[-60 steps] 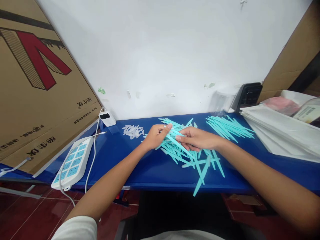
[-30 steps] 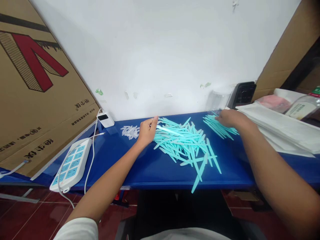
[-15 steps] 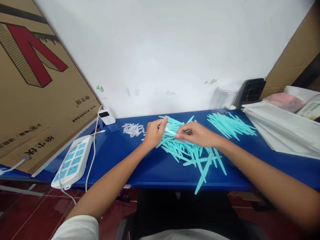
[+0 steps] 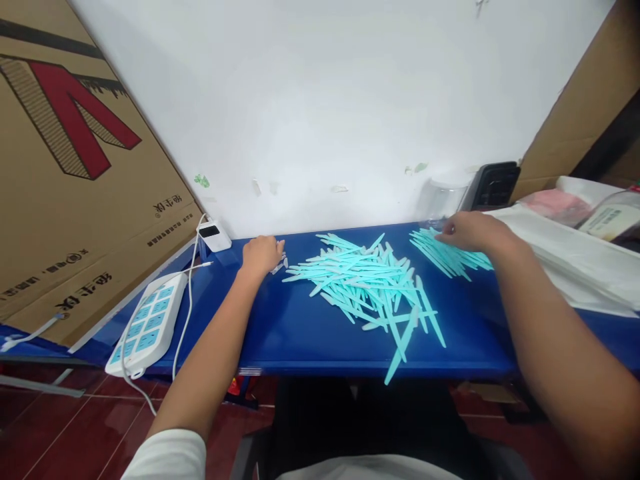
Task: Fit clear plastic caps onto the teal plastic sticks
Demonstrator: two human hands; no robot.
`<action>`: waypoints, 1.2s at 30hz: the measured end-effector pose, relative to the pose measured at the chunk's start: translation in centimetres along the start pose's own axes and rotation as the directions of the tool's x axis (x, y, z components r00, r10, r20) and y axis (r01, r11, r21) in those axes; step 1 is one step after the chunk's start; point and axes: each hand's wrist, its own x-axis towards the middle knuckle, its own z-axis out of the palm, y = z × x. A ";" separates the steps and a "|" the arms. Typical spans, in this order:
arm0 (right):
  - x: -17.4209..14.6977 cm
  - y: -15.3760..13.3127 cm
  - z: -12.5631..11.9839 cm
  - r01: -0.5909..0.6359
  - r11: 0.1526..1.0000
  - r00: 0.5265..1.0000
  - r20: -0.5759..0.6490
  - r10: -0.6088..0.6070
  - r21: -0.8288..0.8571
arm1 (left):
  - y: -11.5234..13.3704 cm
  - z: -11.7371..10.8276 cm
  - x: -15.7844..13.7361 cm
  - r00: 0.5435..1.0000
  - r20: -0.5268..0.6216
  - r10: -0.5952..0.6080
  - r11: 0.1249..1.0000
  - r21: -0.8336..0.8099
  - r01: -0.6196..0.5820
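My left hand (image 4: 261,255) is over the small pile of clear plastic caps (image 4: 280,263) on the left, fingers curled down and mostly hidden. My right hand (image 4: 473,232) hovers at the smaller pile of slim turquoise sticks (image 4: 440,253) on the right, its fingers closed; what they hold, if anything, cannot be made out. Between the hands lies a large, jumbled heap of turquoise sticks (image 4: 360,277), shaped like small eyebrow razors. Many of these have pale clear caps on their ends, and one pokes out past the table's front edge.
A blue table (image 4: 300,340) stands against a white wall. On its left are a white power strip (image 4: 150,320), a cable and a small white device (image 4: 213,235). A clear container (image 4: 443,197), a black object (image 4: 496,183) and white packaging (image 4: 575,260) are at the right.
My hands have parted from over the middle heap, where they held a turquoise piece between them. The left moved left to the caps, the right moved right to the smaller pile.
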 end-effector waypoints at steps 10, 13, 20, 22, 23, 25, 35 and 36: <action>-1.7 -4.1 -0.6 0.322 0.899 0.905 0.183 -0.385 0.298 | 0.1 -1.1 -0.5 0.989 -0.130 0.066 0.986 -0.143 -0.085; -2.4 -5.7 -0.2 0.366 0.850 0.877 0.166 -0.451 0.379 | 2.5 -1.4 -1.7 0.926 -0.195 0.322 0.860 -0.348 -0.372; -3.0 -8.1 1.4 0.443 0.811 0.864 0.059 -0.499 0.382 | 5.6 0.2 -3.5 0.756 -0.084 0.649 0.628 -0.501 -0.595; -3.1 -8.4 1.8 0.453 0.809 0.859 0.057 -0.508 0.375 | 5.7 0.9 -3.4 0.763 -0.065 0.643 0.643 -0.495 -0.584; -3.2 -8.6 1.9 0.458 0.808 0.857 0.058 -0.512 0.371 | 5.8 1.2 -3.3 0.768 -0.061 0.638 0.650 -0.491 -0.580; -3.3 -8.9 2.0 0.463 0.806 0.853 0.062 -0.519 0.368 | 6.1 1.7 -3.1 0.771 -0.069 0.634 0.656 -0.480 -0.582; -4.9 -11.4 3.5 0.665 0.646 0.723 -0.105 -0.683 0.375 | 8.1 2.9 -3.1 0.713 -0.152 0.684 0.673 -0.243 -0.698; -5.1 -11.7 3.8 0.687 0.632 0.702 -0.102 -0.705 0.360 | 8.3 2.8 -3.2 0.709 -0.153 0.688 0.675 -0.223 -0.703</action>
